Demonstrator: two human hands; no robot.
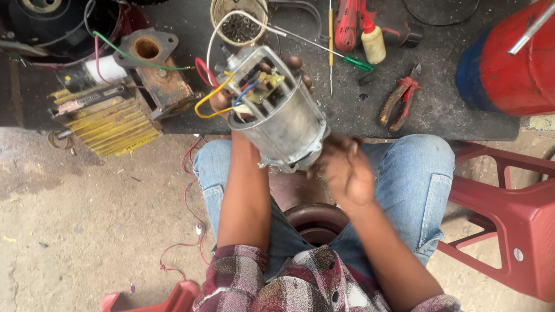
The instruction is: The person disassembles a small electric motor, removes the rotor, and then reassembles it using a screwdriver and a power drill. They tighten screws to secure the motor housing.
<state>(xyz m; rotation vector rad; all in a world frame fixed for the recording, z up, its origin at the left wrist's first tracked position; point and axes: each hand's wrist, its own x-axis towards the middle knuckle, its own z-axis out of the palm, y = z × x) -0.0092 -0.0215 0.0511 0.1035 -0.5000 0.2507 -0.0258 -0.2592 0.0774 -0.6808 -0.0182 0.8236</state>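
Observation:
A grey metal motor housing (286,124) with coloured wires and a small terminal block on top is lifted over my knees. My left hand (222,101) grips it from behind, fingers showing past its far side. My right hand (346,170) is blurred at the housing's lower end, touching or just off its rim, holding nothing that I can make out. A round dark red part (315,222) sits between my legs below.
A dark bench (451,110) holds red-handled pliers (399,101), a green-handled screwdriver (347,58), a small glue bottle (373,41), a cup of screws (238,23) and a rusty part (162,75). A red plastic chair (514,219) stands at the right, a red cylinder (509,63) beyond.

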